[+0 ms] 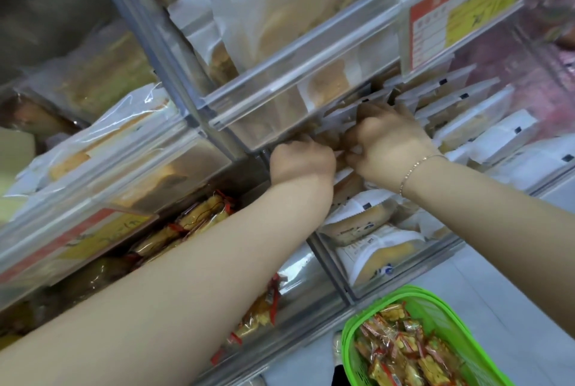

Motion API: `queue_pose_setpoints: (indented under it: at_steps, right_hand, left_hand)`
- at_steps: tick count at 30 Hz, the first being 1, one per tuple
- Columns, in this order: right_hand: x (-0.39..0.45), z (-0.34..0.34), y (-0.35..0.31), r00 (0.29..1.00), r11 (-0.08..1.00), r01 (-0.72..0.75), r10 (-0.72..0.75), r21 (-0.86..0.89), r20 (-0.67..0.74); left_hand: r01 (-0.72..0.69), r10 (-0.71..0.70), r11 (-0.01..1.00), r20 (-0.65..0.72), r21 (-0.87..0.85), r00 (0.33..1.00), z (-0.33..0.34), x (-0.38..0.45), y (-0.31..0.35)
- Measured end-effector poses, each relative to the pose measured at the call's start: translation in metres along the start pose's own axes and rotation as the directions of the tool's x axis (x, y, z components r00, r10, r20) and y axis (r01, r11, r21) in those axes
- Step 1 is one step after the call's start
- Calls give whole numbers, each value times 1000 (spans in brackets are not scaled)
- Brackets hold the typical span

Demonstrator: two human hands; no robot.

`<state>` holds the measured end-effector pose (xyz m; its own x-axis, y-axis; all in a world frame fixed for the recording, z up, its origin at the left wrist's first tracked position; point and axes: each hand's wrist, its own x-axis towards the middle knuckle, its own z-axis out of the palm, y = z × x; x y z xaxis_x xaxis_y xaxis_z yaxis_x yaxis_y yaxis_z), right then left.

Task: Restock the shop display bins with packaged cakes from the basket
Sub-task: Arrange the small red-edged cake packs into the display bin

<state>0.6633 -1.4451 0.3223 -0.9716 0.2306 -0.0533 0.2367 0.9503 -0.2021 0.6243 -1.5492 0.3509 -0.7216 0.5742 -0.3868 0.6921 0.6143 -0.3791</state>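
Under the clear plastic display bin [280,90] with the red-and-yellow price label [460,9], both hands worked among white-and-clear packaged cakes [466,111], flat rectangular packs standing on edge in a row to the right of that bin's lower lip. The left hand [300,160] was fisted just below the bin's bottom corner, knuckles up, fingers curled in under the rim; what they held was hidden, so I cannot tell whether they gripped a pack. The right hand [389,143], just beside it and touching it at the thumb side, had its fingers curled round the edge of a packaged cake [342,116] tucked beneath the bin's front wall. A thin chain bracelet [417,167] circled the right wrist. Both forearms were bare and stretched up towards the bin from the lower edge of the view.

Below the bin, a second transparent bin [404,258] held soft rounded cakes in white printed wrappers. Left of the forearms, lower than the labelled bin, glossy crinkled packs with red ends [199,214] lay heaped. Well below the bin, at the bottom right, the green mesh plastic basket [435,298] held more shiny red-trimmed packaged cakes [404,351].
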Motion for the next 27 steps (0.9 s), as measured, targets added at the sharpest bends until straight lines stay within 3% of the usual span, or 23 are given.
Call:
queue_pose_setpoints:
  at_steps: [5,7,8,10,12,14,16,18,21,25,27]
  right_hand:
    - [-3,-2,-1,996,997,-36,29,72,87]
    - [-8,-5,-6,997,997,-36,31,64,72]
    - [-15,-7,-9,999,996,-40,38,86,28]
    - [-34,-13,-19,992,977,-35,59,209,-110]
    - [-64,-20,-40,969,918,23,76,395,-234]
    - [-95,-26,-69,967,841,86,58,534,-247]
    - [-118,-22,-100,983,791,96,19,604,-181]
    - [-126,-8,-128,998,779,62,-34,623,-56]
    - [-118,19,-163,982,803,-66,-51,592,179]
    - [-95,47,-198,906,764,-258,-22,591,423]
    - [-89,57,-213,849,781,-295,-50,550,526]
  left_hand:
    - [59,-51,996,104,-70,993,-7,-5,4]
    - [-6,-2,988,-51,-157,999,-8,-32,2]
    - [-104,58,970,-205,-218,977,-6,-50,-2]
    - [-294,178,914,-375,-280,910,6,-93,-18]
    - [-300,125,846,-383,-442,915,30,-131,-41]
    - [-142,-57,763,-284,-631,957,66,-160,-70]
    - [4,-210,689,-194,-725,958,97,-181,-96]
    - [97,-291,716,-168,-692,942,120,-192,-116]
    - [157,-246,764,-58,-626,968,141,-196,-134]
    - [243,-181,788,164,-566,970,159,-188,-143]
    - [260,-202,836,170,-484,965,161,-184,-147]
